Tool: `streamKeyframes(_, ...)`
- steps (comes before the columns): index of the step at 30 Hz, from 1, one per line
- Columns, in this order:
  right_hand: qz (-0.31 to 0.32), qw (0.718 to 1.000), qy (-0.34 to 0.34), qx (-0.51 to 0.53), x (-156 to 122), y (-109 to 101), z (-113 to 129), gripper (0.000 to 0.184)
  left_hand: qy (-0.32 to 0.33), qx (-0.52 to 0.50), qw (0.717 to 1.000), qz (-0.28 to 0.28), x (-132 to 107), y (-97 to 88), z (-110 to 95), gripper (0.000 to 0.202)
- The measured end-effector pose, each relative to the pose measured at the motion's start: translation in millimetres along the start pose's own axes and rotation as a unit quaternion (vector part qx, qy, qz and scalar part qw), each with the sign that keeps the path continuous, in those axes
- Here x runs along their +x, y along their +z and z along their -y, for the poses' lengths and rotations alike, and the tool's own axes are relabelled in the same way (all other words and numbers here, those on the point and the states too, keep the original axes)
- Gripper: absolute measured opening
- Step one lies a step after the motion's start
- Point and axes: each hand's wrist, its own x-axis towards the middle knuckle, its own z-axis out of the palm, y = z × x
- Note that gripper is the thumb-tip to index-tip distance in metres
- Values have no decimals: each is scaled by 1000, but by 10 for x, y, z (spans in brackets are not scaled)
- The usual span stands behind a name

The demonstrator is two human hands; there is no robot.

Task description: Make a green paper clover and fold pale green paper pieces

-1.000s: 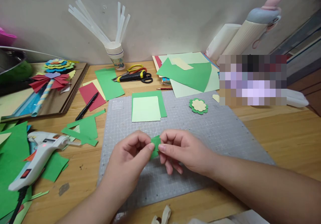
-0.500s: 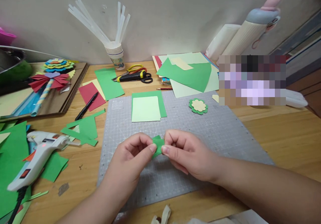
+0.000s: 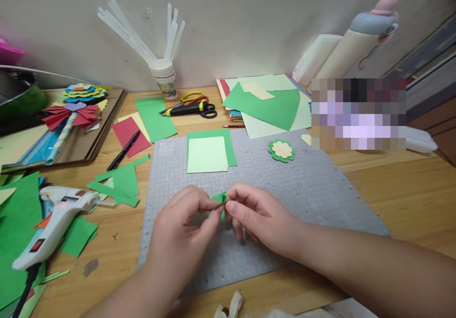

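Between my two hands, above the grey cutting mat (image 3: 167,251), is a small folded piece of green paper (image 3: 220,197). My left hand (image 3: 188,223) pinches it between thumb and index finger. My right hand (image 3: 265,218) has its thumb and fingertips closed at the paper's right edge. Most of the piece is covered by my fingers. Beyond my hands, a pale green paper square (image 3: 207,155) lies over a larger green sheet (image 3: 231,147). To their right sits a scalloped paper flower (image 3: 282,150), cream on green.
A white glue gun (image 3: 53,225) lies at left on green paper, near green offcuts (image 3: 123,180). Behind are a black pen (image 3: 123,150), a black-and-yellow cutter (image 3: 187,109), scissors (image 3: 209,112) and stacked paper cups (image 3: 164,80) holding straws. More paper sheets (image 3: 270,109) lie at back right.
The green paper has been turned and bent in my fingers, so less of its face shows. My left hand has rolled over it, and my right hand has shifted slightly left.
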Motion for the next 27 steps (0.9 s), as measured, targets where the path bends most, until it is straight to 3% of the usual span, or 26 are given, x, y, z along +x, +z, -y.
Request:
streamKeyframes(4,20,999,21,32,30,-9,16,24,15,-5,999,34,1,3,-10,13)
streamKeyframes(7,18,997,18,69,56,-26,36,26,-96,-114,988,49,25,2,-19,15)
streamKeyframes(11,0,997,-3,80,73,-42,39,27,-262,-314,910,73,69,2,-17,24)
streamKeyframes(13,-4,996,-8,89,74,-46,36,25,-295,-365,878,88,81,6,-12,26)
streamKeyframes(16,5,994,4,109,69,-52,40,23,-320,-397,854,104,83,10,-8,26)
streamKeyframes(24,31,990,15,134,51,-43,63,22,-280,-368,874,153,81,10,-61,19)
streamKeyframes(27,30,994,5,106,42,-40,78,22,-279,-359,879,142,84,12,-72,17)
